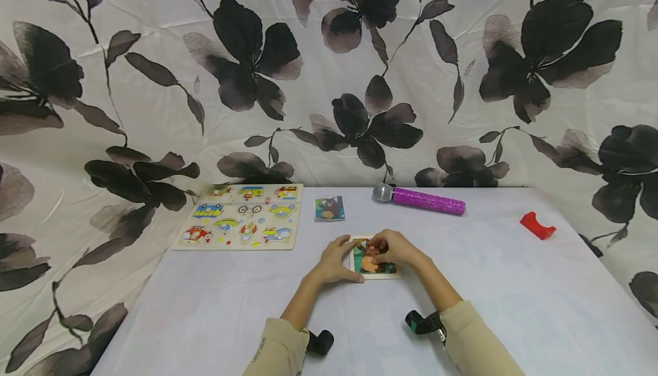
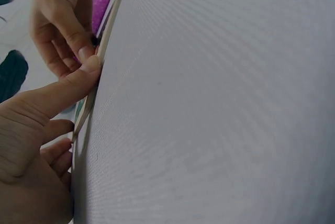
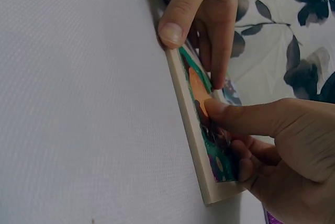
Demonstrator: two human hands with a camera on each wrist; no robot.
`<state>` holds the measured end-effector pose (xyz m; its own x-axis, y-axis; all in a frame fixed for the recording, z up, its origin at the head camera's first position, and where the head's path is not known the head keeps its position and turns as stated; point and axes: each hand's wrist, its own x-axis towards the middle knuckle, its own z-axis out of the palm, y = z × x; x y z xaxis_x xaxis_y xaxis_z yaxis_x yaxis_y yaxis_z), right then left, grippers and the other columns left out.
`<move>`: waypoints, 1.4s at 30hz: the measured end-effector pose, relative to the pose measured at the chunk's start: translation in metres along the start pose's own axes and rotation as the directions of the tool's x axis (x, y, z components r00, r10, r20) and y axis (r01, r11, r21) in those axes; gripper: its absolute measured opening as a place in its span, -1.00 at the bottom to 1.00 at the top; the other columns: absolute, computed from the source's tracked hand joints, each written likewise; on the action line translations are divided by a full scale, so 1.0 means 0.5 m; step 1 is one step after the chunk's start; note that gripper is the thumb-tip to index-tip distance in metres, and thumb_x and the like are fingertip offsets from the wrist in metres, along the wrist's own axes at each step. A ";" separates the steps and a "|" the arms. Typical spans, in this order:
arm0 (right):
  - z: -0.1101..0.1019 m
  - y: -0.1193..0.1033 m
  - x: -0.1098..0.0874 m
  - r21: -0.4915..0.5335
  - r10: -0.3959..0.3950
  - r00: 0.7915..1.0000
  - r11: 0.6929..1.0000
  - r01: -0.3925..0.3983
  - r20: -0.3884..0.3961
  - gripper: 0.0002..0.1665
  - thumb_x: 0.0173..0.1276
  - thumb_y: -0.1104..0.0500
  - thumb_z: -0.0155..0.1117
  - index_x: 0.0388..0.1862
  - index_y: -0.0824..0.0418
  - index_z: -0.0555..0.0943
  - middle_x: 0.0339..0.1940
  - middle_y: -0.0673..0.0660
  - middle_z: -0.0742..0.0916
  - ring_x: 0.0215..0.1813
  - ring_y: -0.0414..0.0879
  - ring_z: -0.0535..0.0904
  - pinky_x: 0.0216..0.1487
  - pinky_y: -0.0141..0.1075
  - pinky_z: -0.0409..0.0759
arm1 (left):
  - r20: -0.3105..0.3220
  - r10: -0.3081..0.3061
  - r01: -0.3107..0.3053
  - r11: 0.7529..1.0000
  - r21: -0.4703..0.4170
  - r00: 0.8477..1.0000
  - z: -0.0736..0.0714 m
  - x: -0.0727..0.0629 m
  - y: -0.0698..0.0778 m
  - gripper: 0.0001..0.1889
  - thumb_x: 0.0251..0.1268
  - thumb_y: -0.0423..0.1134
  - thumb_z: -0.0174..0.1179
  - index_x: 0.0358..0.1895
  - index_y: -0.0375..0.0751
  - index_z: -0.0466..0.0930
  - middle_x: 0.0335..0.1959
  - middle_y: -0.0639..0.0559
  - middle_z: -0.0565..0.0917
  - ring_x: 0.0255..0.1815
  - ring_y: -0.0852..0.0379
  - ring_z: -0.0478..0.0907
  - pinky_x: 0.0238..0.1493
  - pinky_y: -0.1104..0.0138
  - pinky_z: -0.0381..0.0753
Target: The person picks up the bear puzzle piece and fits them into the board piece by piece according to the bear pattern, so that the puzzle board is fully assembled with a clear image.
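A small wooden bear puzzle [image 1: 370, 264], with a pale frame around a green, orange and brown picture, lies flat on the white table. My left hand [image 1: 336, 260] grips its left side, thumb at the near edge and fingers toward the far edge. In the right wrist view that thumb presses on a corner of the pale frame [image 3: 189, 124]. My right hand [image 1: 398, 248] is over the bear picture, thumb and curled fingers pinching at a brown puzzle piece [image 1: 371, 248]. The fingertips hide most of that piece.
A bear picture card [image 1: 329, 209] lies behind the puzzle. To the left is a wooden vehicle peg puzzle board [image 1: 236, 224]. A purple glittery microphone [image 1: 429, 201] lies at the back, and a red curved block [image 1: 537, 226] at the right. A floral cloth [image 1: 349, 79] hangs behind the table.
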<state>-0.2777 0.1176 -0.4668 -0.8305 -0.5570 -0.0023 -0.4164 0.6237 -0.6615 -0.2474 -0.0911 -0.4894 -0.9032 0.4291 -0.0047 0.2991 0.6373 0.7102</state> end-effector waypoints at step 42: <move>0.006 -0.008 -0.003 -0.012 -0.102 0.994 0.995 0.102 0.038 -0.61 0.16 0.33 0.36 -0.05 0.51 0.60 -0.29 0.23 0.74 -0.42 -0.26 0.42 -0.32 -0.42 0.48 | 0.004 -0.001 0.001 1.000 0.002 1.000 -0.001 0.000 0.001 -0.03 -0.19 -0.06 0.52 0.36 -0.33 0.26 0.41 -0.28 0.18 0.37 -0.28 0.12 0.30 -0.16 0.19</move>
<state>-0.2738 0.1143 -0.4662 -0.7694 -0.6377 0.0366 -0.5033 0.5699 -0.6495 -0.2476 -0.0910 -0.4887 -0.9021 0.4315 -0.0083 0.2990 0.6387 0.7089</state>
